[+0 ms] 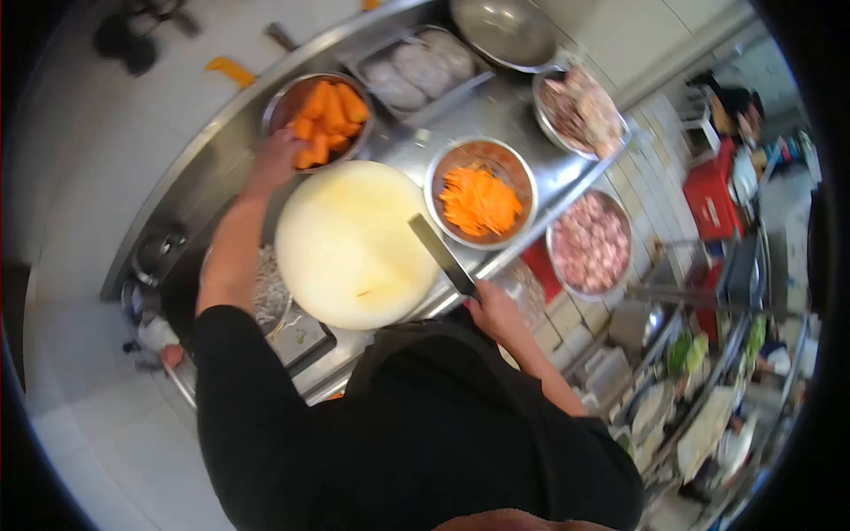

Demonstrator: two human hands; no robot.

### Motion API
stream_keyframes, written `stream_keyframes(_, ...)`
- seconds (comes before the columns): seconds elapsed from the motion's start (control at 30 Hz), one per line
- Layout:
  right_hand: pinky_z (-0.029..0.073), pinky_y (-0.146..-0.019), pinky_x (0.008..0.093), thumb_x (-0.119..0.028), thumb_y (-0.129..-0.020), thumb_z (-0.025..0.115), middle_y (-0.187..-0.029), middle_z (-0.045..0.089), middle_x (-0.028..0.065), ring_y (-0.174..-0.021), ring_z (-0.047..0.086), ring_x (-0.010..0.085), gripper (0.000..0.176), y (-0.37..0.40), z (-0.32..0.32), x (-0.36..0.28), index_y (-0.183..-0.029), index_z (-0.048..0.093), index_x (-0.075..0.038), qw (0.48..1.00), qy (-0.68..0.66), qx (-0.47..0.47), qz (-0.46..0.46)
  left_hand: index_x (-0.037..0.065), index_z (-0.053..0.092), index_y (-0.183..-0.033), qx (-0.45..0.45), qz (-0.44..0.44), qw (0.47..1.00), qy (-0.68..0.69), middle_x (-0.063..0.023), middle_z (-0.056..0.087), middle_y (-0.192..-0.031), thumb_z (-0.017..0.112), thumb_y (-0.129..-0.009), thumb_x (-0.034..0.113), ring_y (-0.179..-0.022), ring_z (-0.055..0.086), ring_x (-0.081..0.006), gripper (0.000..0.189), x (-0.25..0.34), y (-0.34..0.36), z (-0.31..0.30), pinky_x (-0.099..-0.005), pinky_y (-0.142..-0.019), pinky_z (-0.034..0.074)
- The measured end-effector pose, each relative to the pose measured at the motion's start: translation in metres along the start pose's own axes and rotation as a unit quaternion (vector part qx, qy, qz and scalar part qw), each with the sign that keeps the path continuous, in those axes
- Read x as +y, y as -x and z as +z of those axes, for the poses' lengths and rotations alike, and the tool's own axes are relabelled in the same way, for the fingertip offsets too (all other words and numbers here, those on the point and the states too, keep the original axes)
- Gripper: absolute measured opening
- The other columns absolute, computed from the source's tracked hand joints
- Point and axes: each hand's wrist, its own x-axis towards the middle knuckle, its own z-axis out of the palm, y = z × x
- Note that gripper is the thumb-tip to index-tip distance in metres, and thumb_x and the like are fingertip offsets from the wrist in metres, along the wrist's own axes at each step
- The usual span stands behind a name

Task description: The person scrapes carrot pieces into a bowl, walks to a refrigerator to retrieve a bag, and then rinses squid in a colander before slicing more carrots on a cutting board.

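Observation:
My left hand (282, 155) reaches over the near-left rim of a metal bowl (274, 102) that holds chunks of peeled carrot (332, 111). Its fingers are blurred against the carrots, so I cannot see whether they grip one. In my right hand (491, 310) is the handle of a cleaver (441, 255), its blade angled over the right edge of a round, pale cutting board (350, 239). A small orange scrap lies on the board. Just beyond the blade, a second metal bowl (434, 208) contains sliced carrot (478, 200).
A tray (434, 102) of bagged pale food and an empty wok-like bowl (505, 31) stand at the back. Bowls of raw meat (584, 111) and cut meat chunks (591, 243) are to the right. Left of the board sits a container of whitish shreds (268, 288). Shelving (699, 389) lies farther right.

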Motion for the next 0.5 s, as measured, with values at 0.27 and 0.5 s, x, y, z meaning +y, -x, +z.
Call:
stream_keyframes(0.27,0.050,-0.070,0.0594,-0.012,-0.088,0.056,-0.073,0.063,0.0286,-0.073,0.063,0.0492,0.020,-0.010,0.001,-0.015,-0.100,0.049,0.002,0.997,0.071,0.015,-0.020,0.009,0.063,-0.119,0.014,0.023,0.994,0.108,-0.0127,0.064,-0.122,0.070,-0.076,-0.001,-0.114,0.057,-0.0375,0.044,0.005,0.021,-0.026,-0.0467,-0.094,0.047)
stream_keyframes(0.5,0.051,-0.070,0.0586,-0.021,-0.094,0.060,-0.076,0.064,0.0305,-0.077,0.065,0.0498,0.026,-0.019,0.002,-0.007,-0.100,0.050,0.002,0.999,0.046,0.012,0.007,0.007,0.064,-0.119,-0.055,0.005,0.987,0.150,-0.0161,0.067,-0.106,0.072,-0.075,0.008,-0.103,0.061,-0.0379,0.044,0.135,0.051,-0.059,-0.0463,-0.092,0.047)
